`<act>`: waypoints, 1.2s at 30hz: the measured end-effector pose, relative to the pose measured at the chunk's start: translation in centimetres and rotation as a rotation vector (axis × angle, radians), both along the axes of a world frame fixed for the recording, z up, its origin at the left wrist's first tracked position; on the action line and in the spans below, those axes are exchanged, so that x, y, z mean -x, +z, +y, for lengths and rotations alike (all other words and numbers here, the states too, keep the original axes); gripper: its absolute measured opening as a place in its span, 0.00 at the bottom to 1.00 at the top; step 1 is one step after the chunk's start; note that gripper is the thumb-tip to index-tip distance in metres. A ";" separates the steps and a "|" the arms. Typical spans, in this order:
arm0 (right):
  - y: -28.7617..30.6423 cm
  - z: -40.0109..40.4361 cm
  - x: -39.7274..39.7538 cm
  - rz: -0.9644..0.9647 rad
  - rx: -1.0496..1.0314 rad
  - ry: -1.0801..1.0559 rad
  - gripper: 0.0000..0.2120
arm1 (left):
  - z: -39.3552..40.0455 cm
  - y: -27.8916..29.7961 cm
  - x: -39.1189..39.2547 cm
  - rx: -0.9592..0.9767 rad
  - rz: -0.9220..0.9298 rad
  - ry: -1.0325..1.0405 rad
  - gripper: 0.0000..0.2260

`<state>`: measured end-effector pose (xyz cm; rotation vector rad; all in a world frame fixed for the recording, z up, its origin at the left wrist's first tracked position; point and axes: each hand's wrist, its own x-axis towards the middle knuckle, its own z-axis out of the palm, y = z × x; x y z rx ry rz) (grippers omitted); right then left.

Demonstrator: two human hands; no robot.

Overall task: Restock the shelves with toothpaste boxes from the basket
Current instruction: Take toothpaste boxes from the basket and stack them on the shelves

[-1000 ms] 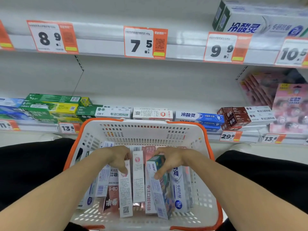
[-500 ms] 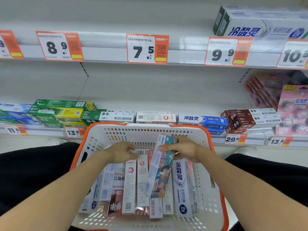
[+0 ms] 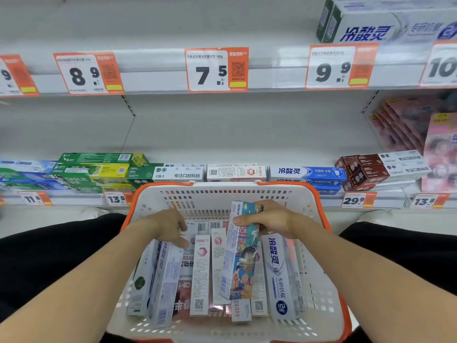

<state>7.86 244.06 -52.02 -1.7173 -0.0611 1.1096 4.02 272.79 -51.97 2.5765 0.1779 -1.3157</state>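
Pale grey shop shelving [image 3: 222,134] with orange-edged price tags [image 3: 216,69] under even light.

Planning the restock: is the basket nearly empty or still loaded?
Still loaded: the basket holds about ten toothpaste boxes across its floor, plus one gripped in the right hand.

**Hidden and cut-off parts**

The basket [image 3: 319,214] loses its near rim at the bottom edge. The 10 price tag [image 3: 441,65] is cut by the right edge, so its last digit is not visible. The pink packages [image 3: 405,125] are blurred. The left hand [image 3: 170,229] hides its own fingertips among the boxes.
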 end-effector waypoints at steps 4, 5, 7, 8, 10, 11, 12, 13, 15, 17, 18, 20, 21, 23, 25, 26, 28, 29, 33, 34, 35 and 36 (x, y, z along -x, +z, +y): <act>0.0 0.2 0.2 0.002 0.010 0.022 0.48 | -0.8 -0.1 0.9 -0.088 0.130 -0.135 0.29; -0.1 0.2 0.2 0.006 0.014 0.027 0.46 | -0.9 -0.2 1.1 -0.107 0.116 -0.140 0.29; -0.2 0.1 0.3 0.020 0.027 0.044 0.36 | -0.8 -0.5 1.4 -0.106 0.080 -0.097 0.29; -0.3 0.0 0.4 0.032 0.037 0.058 0.30 | -0.8 -0.6 1.5 -0.109 0.065 -0.078 0.29; -0.3 0.0 0.6 0.049 0.058 0.096 0.25 | -0.8 -0.5 1.4 -0.131 0.044 -0.058 0.28; -0.5 0.0 0.7 0.056 0.074 0.109 0.24 | -0.9 -0.5 1.3 -0.142 0.035 -0.062 0.29; -0.8 0.2 0.8 0.058 0.096 0.113 0.23 | -1.0 -0.3 1.1 -0.148 0.033 -0.067 0.29; -1.0 0.4 1.0 0.054 0.130 0.116 0.23 | -1.3 0.1 0.9 -0.156 0.045 -0.074 0.29; -1.3 0.7 1.4 0.030 0.211 0.146 0.26 | -1.5 0.5 0.5 -0.192 0.089 -0.112 0.29; -1.4 1.0 1.8 0.011 0.276 0.192 0.27 | -1.7 0.8 0.0 -0.218 0.138 -0.138 0.30; -1.7 1.0 2.0 0.004 0.306 0.214 0.28 | -1.8 0.9 -0.2 -0.219 0.154 -0.147 0.30; -2.3 1.0 2.6 0.009 0.333 0.252 0.35 | -1.6 1.3 -0.6 -0.190 0.151 -0.145 0.31; -2.6 0.9 2.9 0.025 0.324 0.261 0.39 | -1.4 1.5 -0.7 -0.152 0.138 -0.121 0.33; -3.0 0.8 3.1 0.052 0.300 0.251 0.39 | -1.3 1.7 -0.6 -0.048 0.119 -0.038 0.33; -2.8 0.7 3.0 0.093 0.257 0.250 0.34 | -1.1 1.7 -0.3 0.039 0.110 0.029 0.30; -2.6 0.7 3.0 0.109 0.235 0.254 0.33 | -1.0 1.7 -0.1 0.071 0.096 0.047 0.29; -2.2 0.9 2.8 0.100 0.205 0.233 0.34 | -0.9 1.8 -0.1 0.143 0.049 0.101 0.26; -2.1 1.1 2.6 0.093 0.188 0.189 0.36 | -0.9 1.8 0.0 0.196 0.026 0.147 0.25; -1.6 1.0 1.2 0.125 0.077 -0.006 0.32 | -1.6 1.6 0.0 0.399 -0.036 0.361 0.32; -1.4 0.8 0.9 0.123 0.064 -0.050 0.30 | -1.9 1.6 0.1 0.432 -0.039 0.411 0.30; -1.2 0.6 0.6 0.115 0.059 -0.091 0.28 | -2.2 1.5 0.1 0.457 -0.038 0.455 0.27; -1.0 0.3 0.4 0.112 0.057 -0.125 0.26 | -2.4 1.4 0.1 0.473 -0.038 0.492 0.25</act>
